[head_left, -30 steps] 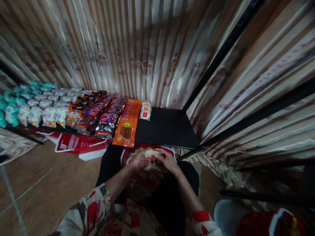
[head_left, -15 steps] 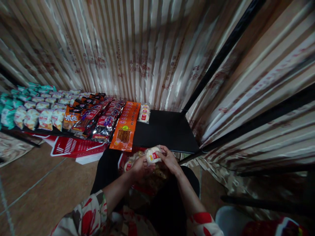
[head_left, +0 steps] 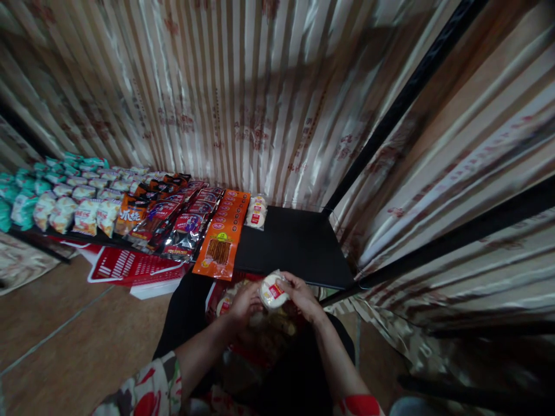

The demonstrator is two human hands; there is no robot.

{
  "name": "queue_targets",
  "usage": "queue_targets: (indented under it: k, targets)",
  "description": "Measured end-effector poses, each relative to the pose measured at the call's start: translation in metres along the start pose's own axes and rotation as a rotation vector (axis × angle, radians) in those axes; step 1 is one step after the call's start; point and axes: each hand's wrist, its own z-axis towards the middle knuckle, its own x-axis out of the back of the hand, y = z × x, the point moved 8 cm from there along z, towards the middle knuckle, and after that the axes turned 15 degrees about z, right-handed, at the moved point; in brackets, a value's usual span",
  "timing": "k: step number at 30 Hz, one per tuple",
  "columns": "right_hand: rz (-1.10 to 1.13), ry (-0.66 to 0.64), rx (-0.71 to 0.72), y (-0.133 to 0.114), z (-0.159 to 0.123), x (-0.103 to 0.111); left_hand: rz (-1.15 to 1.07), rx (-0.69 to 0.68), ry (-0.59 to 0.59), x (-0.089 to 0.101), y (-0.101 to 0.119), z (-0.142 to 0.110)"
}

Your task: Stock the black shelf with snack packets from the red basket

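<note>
My right hand (head_left: pixel 301 296) is closed round a small round white snack packet with a red label (head_left: pixel 273 291), held just above my lap. My left hand (head_left: pixel 243 303) is curled next to it, its fingers down in a red bag of similar packets (head_left: pixel 255 341) resting on my lap. In front of me is a black shelf (head_left: pixel 299 248). A short row of the same white packets (head_left: pixel 256 211) lies at the shelf's back, beside a long orange snack pack (head_left: pixel 222 237).
Rows of snack packets fill the shelf's left: dark red bags (head_left: pixel 182 216), an orange bag (head_left: pixel 129 214), pale and teal bags (head_left: pixel 56 196). A red basket (head_left: pixel 130 267) sits under the shelf. Striped curtains hang behind, and black frame bars (head_left: pixel 403 110) cross at right.
My hands lifted one white packet out of the bag on my lap and my right hand now holds it higher. The view has tilted slightly.
</note>
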Motion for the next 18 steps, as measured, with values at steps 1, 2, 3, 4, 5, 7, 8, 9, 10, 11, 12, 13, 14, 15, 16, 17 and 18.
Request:
queue_targets:
  k: [1, 2, 3, 4, 5, 7, 8, 9, 10, 11, 12, 13, 14, 15, 16, 17, 18]
  targets:
    - [0.038, 0.048, 0.022, 0.001, 0.002, 0.002, -0.007, -0.024, 0.009, 0.000, 0.002, 0.000]
    - [0.084, 0.107, 0.047, 0.003, 0.003, 0.006, -0.004, -0.040, 0.008, 0.000, 0.003, 0.000]
    - [0.136, 0.174, 0.074, 0.005, 0.004, 0.010, 0.010, -0.048, 0.000, -0.002, 0.003, 0.000]
    - [0.189, 0.239, 0.096, 0.008, 0.005, 0.013, 0.024, -0.058, -0.008, -0.003, 0.003, 0.001]
    - [0.235, 0.295, 0.111, 0.012, 0.005, 0.016, 0.030, -0.072, -0.007, -0.005, 0.004, 0.002]
    - [0.286, 0.364, 0.115, 0.021, 0.004, 0.017, 0.023, -0.092, 0.036, -0.005, 0.005, 0.005]
    - [0.285, 0.379, 0.121, 0.025, 0.003, 0.016, 0.016, -0.097, 0.072, -0.004, 0.005, 0.007]
    - [0.268, 0.377, 0.121, 0.028, 0.002, 0.014, 0.011, -0.103, 0.110, -0.003, 0.006, 0.008]
    - [0.241, 0.367, 0.123, 0.031, 0.001, 0.011, 0.009, -0.112, 0.143, -0.002, 0.008, 0.009]
    - [0.212, 0.358, 0.123, 0.032, 0.000, 0.009, 0.010, -0.118, 0.169, -0.001, 0.010, 0.010]
    - [0.185, 0.347, 0.117, 0.034, -0.001, 0.008, 0.010, -0.121, 0.187, 0.000, 0.011, 0.011]
    - [0.163, 0.335, 0.110, 0.035, -0.002, 0.006, 0.008, -0.125, 0.198, 0.001, 0.013, 0.012]
    - [0.143, 0.316, 0.099, 0.035, -0.002, 0.005, 0.008, -0.132, 0.206, 0.002, 0.016, 0.013]
    - [0.123, 0.291, 0.088, 0.034, -0.002, 0.003, 0.015, -0.139, 0.211, 0.003, 0.018, 0.014]
    - [0.097, 0.265, 0.083, 0.032, -0.001, 0.002, 0.032, -0.144, 0.215, 0.005, 0.021, 0.015]
    - [0.066, 0.248, 0.086, 0.028, 0.000, 0.002, 0.054, -0.145, 0.218, 0.006, 0.023, 0.017]
    - [0.031, 0.239, 0.097, 0.023, 0.002, 0.002, 0.077, -0.141, 0.217, 0.007, 0.026, 0.019]
